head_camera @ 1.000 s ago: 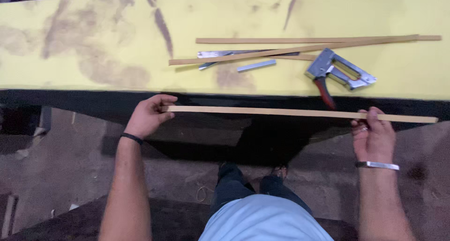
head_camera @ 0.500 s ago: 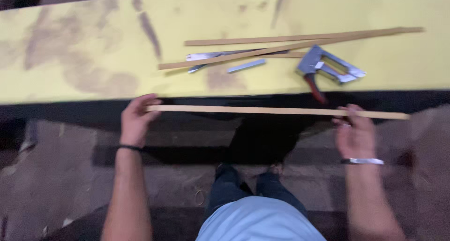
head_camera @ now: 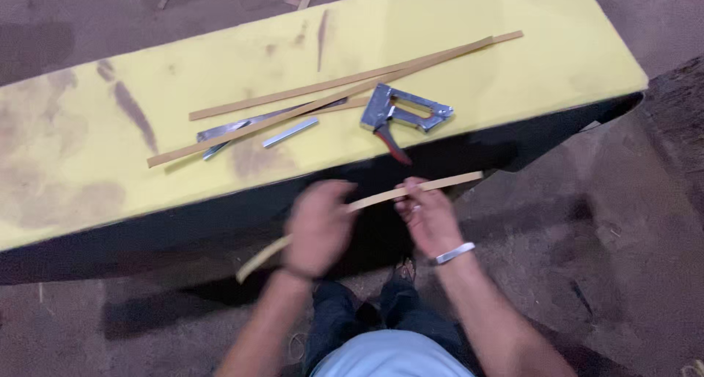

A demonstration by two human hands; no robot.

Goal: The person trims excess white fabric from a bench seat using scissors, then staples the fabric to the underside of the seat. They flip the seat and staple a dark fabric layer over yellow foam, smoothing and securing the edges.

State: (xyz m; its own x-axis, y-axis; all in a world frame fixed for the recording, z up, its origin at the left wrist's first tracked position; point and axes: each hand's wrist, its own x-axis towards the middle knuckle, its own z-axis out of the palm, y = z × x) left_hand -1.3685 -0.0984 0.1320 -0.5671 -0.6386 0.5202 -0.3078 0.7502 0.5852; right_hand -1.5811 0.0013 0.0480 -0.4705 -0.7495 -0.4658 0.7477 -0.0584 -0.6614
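Observation:
Both hands hold one thin wooden strip in front of the dark side of a yellow foam slab. My left hand, blurred by motion, grips the strip near its middle, and the strip's left end sags toward the floor. My right hand, with a silver bracelet at the wrist, pinches the strip a little further right. The strip's right end sticks out past it.
On the slab lie two long wooden strips, a metal staple gun with a red-tipped handle, a flat metal tool and a short staple bar. Dusty floor surrounds the slab; my legs are below.
The hands have moved from the strip's ends toward its middle and now sit close together. The strip has tilted, left end down. The view has swung, so the slab looks angled.

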